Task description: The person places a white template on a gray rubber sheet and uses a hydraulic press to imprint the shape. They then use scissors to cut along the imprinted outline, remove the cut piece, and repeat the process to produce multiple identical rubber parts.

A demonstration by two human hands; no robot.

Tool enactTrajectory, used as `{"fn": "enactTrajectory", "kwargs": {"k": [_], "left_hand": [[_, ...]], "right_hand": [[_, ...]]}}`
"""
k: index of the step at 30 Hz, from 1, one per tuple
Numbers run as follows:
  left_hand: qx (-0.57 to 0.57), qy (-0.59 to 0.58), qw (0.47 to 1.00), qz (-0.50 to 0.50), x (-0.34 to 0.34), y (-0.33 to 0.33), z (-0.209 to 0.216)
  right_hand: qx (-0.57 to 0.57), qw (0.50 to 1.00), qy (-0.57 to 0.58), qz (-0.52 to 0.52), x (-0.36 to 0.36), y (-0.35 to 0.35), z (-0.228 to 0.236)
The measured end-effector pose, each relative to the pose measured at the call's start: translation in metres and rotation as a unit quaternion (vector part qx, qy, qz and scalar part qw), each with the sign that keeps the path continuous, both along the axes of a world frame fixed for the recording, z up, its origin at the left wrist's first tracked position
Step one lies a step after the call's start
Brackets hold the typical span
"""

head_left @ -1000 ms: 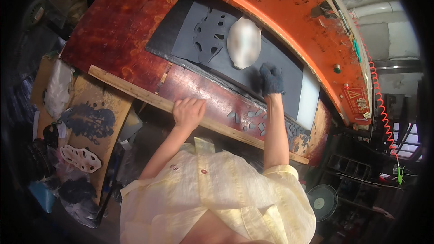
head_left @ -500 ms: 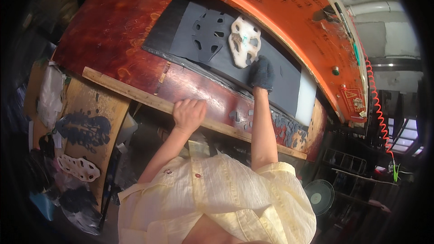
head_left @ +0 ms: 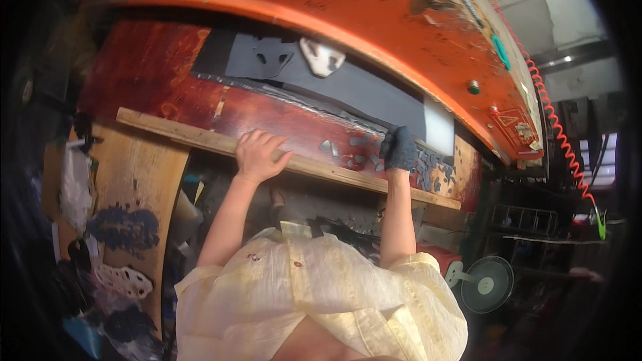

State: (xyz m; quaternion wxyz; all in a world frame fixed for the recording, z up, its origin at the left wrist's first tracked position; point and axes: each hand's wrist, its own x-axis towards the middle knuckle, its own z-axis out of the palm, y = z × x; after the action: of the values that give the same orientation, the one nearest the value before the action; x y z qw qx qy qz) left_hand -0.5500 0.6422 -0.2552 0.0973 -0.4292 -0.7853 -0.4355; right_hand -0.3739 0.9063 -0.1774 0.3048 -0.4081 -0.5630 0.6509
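My bare left hand (head_left: 259, 156) rests on the wooden strip (head_left: 190, 136) along the table's near edge, thumb and fingers apart. On my right hand (head_left: 400, 150) is a dark knitted glove. It sits at the near edge of the dark grey sheet (head_left: 361, 95), beside small grey cut-off pieces (head_left: 426, 168). Its fingers look bent, but dark glove and blur hide whether they hold anything. A white, hole-pierced plate (head_left: 322, 59) lies on the sheet, its far part hidden under the orange machine beam (head_left: 374, 17). Left of it shows a matching cut outline (head_left: 273, 55) in the sheet.
The orange beam spans the far side of the reddish table (head_left: 144, 70). On the left, a wooden board (head_left: 127, 174) bears a dark cut piece (head_left: 124, 228) and another white pierced plate (head_left: 124, 281). A fan (head_left: 486, 285) stands lower right; a red coiled hose (head_left: 550, 127) hangs at right.
My right hand has moved from beside the white plate to the sheet's near edge. The orange beam now covers the plate's far part. My left hand has spread its fingers on the strip.
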Motion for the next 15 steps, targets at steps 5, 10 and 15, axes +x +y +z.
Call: {"fn": "enactTrajectory", "kwargs": {"k": [5, 10, 15], "left_hand": [[-0.058, 0.046, 0.995, -0.064, -0.023, 0.055, 0.021], [-0.066, 0.086, 0.991, 0.079, -0.008, 0.079, 0.018], [-0.123, 0.005, 0.99, 0.063, 0.039, 0.072, -0.005]], "right_hand": [[0.076, 0.993, -0.051, -0.068, 0.016, 0.088, 0.06], [0.193, 0.969, -0.044, -0.149, 0.006, 0.164, 0.129], [0.25, 0.945, -0.136, -0.159, 0.001, 0.221, 0.127]]}}
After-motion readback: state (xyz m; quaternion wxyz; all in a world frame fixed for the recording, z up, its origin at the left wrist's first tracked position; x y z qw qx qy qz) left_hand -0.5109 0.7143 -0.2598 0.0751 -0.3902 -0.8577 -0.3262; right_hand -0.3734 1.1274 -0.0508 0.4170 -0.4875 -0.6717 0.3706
